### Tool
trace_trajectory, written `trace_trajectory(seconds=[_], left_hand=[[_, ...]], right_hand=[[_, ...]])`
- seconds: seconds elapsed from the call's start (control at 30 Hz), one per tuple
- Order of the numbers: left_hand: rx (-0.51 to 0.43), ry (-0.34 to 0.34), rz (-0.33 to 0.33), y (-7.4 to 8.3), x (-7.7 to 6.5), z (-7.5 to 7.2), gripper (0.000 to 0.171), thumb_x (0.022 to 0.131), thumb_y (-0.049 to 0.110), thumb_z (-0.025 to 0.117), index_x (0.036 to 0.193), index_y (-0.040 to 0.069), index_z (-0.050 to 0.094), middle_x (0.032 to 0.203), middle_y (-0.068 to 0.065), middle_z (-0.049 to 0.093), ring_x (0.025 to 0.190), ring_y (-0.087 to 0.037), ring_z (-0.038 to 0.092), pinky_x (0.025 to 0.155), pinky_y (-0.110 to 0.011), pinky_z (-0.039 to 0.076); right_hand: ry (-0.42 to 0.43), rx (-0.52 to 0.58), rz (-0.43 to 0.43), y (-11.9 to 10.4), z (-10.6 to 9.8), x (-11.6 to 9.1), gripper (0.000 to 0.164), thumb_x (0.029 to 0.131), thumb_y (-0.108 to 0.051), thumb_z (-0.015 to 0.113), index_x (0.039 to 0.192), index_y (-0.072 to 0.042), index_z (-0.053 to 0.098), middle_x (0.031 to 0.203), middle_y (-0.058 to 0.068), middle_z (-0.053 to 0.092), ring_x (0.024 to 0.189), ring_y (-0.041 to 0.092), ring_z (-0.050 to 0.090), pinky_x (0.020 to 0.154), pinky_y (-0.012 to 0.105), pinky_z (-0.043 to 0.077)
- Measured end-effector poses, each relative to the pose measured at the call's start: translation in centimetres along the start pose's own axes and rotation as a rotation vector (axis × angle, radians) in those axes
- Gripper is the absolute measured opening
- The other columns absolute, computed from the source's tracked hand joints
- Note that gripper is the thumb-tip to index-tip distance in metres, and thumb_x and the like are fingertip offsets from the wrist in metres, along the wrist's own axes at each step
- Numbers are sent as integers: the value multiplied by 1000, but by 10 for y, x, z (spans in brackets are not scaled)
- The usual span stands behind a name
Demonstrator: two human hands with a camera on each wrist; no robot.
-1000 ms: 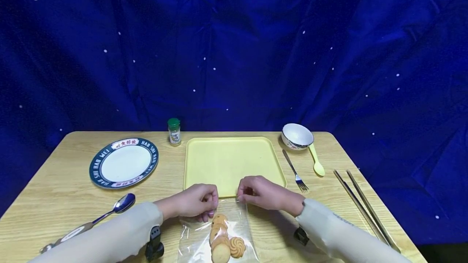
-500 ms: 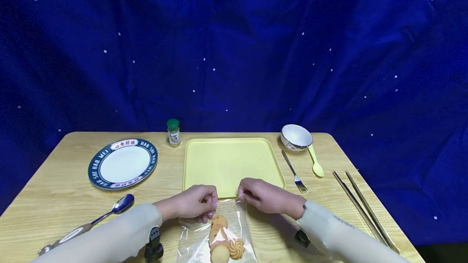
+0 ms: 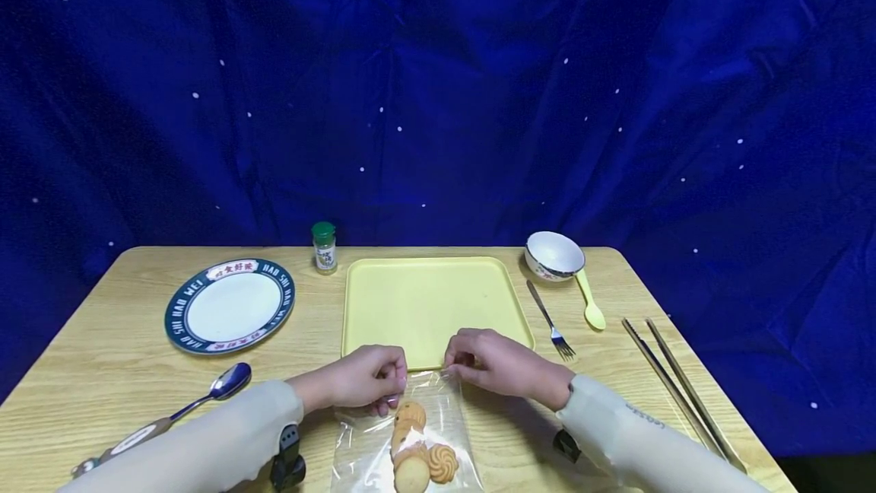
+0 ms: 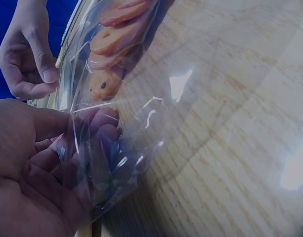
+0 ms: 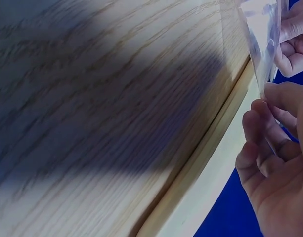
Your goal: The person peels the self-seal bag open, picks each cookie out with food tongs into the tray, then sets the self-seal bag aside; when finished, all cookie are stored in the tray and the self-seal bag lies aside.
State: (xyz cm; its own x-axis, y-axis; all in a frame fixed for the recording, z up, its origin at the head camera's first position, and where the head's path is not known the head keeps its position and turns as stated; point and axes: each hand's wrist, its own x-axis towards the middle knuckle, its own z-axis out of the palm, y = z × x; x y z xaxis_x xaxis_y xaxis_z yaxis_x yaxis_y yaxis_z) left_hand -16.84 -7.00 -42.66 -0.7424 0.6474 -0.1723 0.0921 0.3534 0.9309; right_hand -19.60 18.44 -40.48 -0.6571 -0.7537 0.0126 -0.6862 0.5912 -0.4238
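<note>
Grip: L hand (image 3: 369, 377) & R hand (image 3: 489, 361) both pinching cookie bag (image 3: 359, 451), well back from counter's (image 3: 523, 447) far edge. No clear chg vs 1 s ago; bag work prob. paused.

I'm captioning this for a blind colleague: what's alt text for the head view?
A person's left hand and right hand pinch a clear bag of cookies near a yellow tray. Plate at left; bowl and fork at right.
</note>
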Motion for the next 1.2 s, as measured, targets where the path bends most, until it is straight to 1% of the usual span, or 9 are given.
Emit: trace_trajectory(seconds=[0.2,0.37,0.47,0.63,0.83,0.93,1.0,1.07,1.2], left_hand=[[6,-6,-5,1,0,1,8,97,2,52,90,-2,51,66,-10,60,53,-12,56,48,-22,50],[8,-1,-7,0,0,2,8,97,1,51,90,-2,51,67,-11,61,53,-13,56,48,-22,50],[19,10,-2,-1,0,3,8,96,0,52,89,-2,51,66,-12,61,54,-13,56,49,-23,50],[72,27,22,0,1,4,10,95,-1,53,86,-1,52,64,-14,61,53,-14,56,50,-26,53],[145,34,45,1,2,4,11,95,0,54,84,0,52,62,-11,60,51,-11,55,47,-23,51],[188,46,63,3,3,5,11,94,1,55,84,2,53,61,-10,62,49,-9,55,46,-18,47],[218,55,77,3,3,6,8,93,1,55,85,3,55,62,-10,63,49,-7,54,46,-16,44],[226,57,83,4,3,6,4,93,4,56,89,3,57,64,-10,64,51,-7,53,47,-16,43],[216,42,88,6,4,7,11,97,12,56,93,4,61,66,-9,63,53,-7,52,49,-18,44]], right_hand=[[11,-71,-11,1,4,1,4,95,-21,63,90,-20,65,88,-11,61,75,0,52,68,15,46],[46,-128,-67,3,6,-1,5,96,-20,61,92,-20,64,89,-12,61,79,-2,54,73,17,49],[63,-79,-116,7,5,-3,5,96,-18,60,93,-19,63,90,-12,61,80,-3,53,73,16,49],[77,44,-174,11,4,-6,5,97,-21,58,95,-20,62,89,-11,59,73,-2,48,65,14,45],[96,90,-213,12,4,-9,9,99,-24,55,97,-20,62,90,-10,60,72,-2,47,62,13,44],[93,122,-198,11,3,-9,9,99,-24,54,96,-19,61,89,-9,60,72,0,48,62,14,45],[78,151,-159,10,3,-9,10,100,-25,53,95,-19,59,88,-9,59,72,0,49,62,15,46],[60,175,-117,9,4,-8,10,100,-26,52,95,-20,58,86,-8,59,72,0,50,63,16,47],[28,245,-63,8,5,-5,11,99,-27,55,100,-18,60,86,-6,63,73,1,53,63,18,48]])
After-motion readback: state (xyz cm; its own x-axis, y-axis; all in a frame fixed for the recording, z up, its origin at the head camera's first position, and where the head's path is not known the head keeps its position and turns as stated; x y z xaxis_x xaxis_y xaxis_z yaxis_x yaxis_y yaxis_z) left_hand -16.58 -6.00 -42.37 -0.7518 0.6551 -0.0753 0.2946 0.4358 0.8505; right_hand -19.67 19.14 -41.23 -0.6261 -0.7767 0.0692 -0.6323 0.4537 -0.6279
